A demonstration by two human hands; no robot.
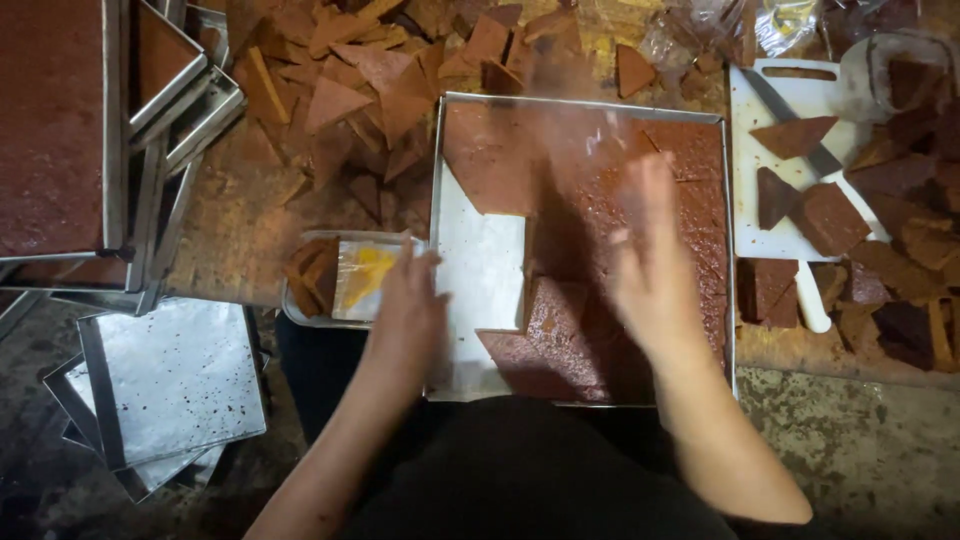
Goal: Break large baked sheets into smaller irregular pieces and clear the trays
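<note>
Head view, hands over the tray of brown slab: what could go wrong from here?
1. The knife lies bare on the cutting board by the right hand; a sideways reach might meet the blade.
2. The left hand touches a small plastic container beside the tray; a nudge could tip it.
3. Cut slab pieces may break when lifted.

right hand [650,265] motion-blurred, left tray [55,130] cut by edge
</note>
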